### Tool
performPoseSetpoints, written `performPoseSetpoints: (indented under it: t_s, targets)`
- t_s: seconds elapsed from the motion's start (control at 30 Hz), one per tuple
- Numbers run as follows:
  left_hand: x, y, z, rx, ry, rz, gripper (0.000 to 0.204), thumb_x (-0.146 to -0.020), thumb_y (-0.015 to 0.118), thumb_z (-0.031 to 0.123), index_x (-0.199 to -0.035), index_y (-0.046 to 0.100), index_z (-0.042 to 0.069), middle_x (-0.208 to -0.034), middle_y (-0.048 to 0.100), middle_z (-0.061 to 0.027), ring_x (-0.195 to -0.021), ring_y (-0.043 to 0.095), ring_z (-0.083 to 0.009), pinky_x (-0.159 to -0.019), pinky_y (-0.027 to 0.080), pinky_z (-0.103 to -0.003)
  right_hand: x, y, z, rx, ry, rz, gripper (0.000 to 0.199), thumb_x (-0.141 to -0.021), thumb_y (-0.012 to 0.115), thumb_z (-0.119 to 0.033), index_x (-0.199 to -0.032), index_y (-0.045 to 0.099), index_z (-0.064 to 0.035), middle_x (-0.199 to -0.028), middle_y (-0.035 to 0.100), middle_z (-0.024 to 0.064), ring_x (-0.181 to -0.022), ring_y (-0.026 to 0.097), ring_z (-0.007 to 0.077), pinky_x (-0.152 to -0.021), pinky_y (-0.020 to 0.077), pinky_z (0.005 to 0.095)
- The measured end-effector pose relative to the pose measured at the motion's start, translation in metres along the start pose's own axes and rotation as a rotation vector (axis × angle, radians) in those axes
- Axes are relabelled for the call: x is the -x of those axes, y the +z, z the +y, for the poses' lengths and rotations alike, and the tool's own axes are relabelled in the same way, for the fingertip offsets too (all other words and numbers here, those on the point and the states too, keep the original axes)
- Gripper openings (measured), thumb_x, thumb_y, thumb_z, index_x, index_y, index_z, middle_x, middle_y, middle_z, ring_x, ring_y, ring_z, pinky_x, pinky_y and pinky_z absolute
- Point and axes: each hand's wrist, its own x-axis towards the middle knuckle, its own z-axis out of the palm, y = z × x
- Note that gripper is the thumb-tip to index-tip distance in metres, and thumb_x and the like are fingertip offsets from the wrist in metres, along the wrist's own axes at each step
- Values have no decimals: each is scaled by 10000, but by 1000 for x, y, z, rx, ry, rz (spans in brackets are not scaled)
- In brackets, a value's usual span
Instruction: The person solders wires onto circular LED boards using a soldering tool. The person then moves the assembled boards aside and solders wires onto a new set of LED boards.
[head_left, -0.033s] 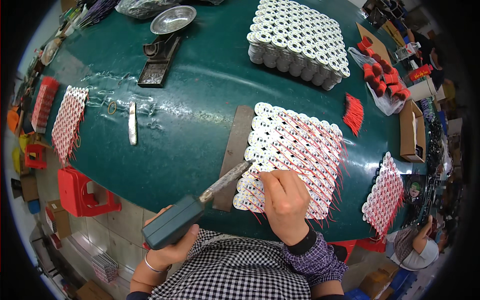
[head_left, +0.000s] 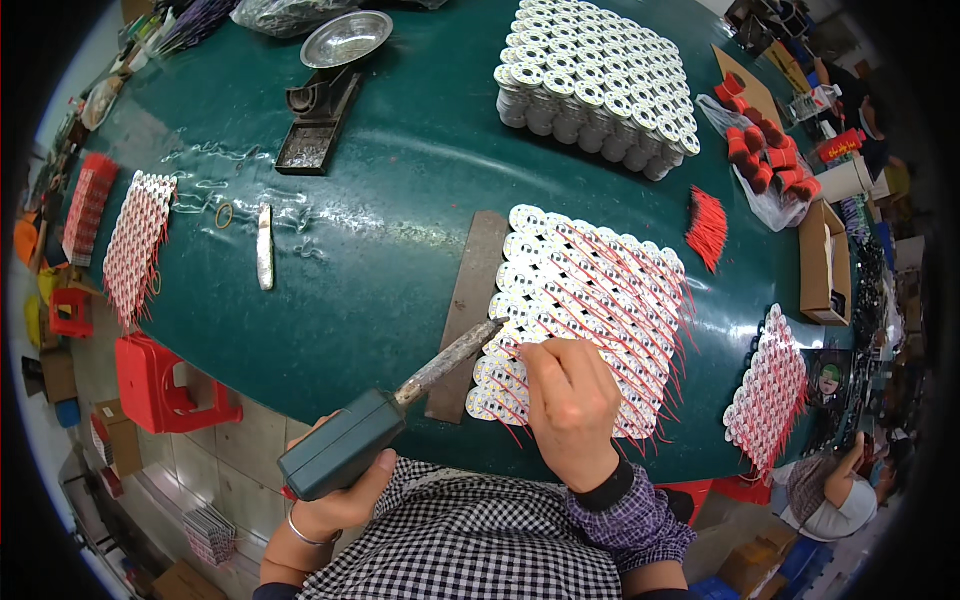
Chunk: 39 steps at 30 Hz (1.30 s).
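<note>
The left hand [head_left: 345,500] wraps around the soldering iron [head_left: 345,445], its tip at the left edge of the disc panel [head_left: 580,300]. Over that panel, the right hand [head_left: 573,410] presses its fingertips together, hiding anything pinched.

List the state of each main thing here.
White panel of round circuit boards: flat, partly wired.
Dark-green-handled, metal-barrelled soldering tool: held, tip at the panel.
Bare left hand: closed around the tool's handle.
Bare right hand: fingers bunched, contents hidden.
White stack of ring-shaped pieces: standing.
Brown cardboard box: open-topped.
</note>
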Motion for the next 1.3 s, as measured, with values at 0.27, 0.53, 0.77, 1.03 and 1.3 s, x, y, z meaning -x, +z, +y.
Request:
performPoseSetpoints:
  t_s: [0.27,0.53,0.77,1.03,1.3]
  targets:
    - [-7,0,6,46,-9,22,293,-730,760,-1,-1013,713,-59,-915,718,-149,-737,690,-213,-661,548,-281,-16,-3,-1,-46,-4,0,216,-774,700,25,-985,705,-15,-832,579,72,-757,585,239,-640,466,364]
    - [-21,5,3,-85,150,-41,209,-747,737,-26,-950,707,-65,-826,680,-129,-664,651,-196,-589,516,-281,-14,12,7,-33,1,6,223,-770,710,16,-989,702,-21,-802,550,68,-740,570,242,-645,450,370]
    - [-29,9,9,-85,134,-74,188,-745,739,-29,-926,699,-60,-824,670,-118,-645,633,-182,-571,499,-277,-15,14,8,1,0,20,194,-776,717,10,-967,706,-18,-793,545,63,-729,567,236,-631,448,364]
    - [-31,13,10,-69,118,-72,155,-747,739,-37,-896,696,-41,-777,640,-85,-616,602,-155,-542,472,-265,-14,15,8,53,-11,41,177,-775,720,-8,-951,702,-23,-782,535,57,-723,562,223,-612,450,351]
    - [-12,3,2,-51,44,7,187,-741,746,0,-922,709,-32,-803,669,-103,-633,623,-192,-571,493,-278,-17,12,2,42,5,5,195,-760,745,48,-940,701,-13,-802,593,84,-724,601,252,-617,482,376]
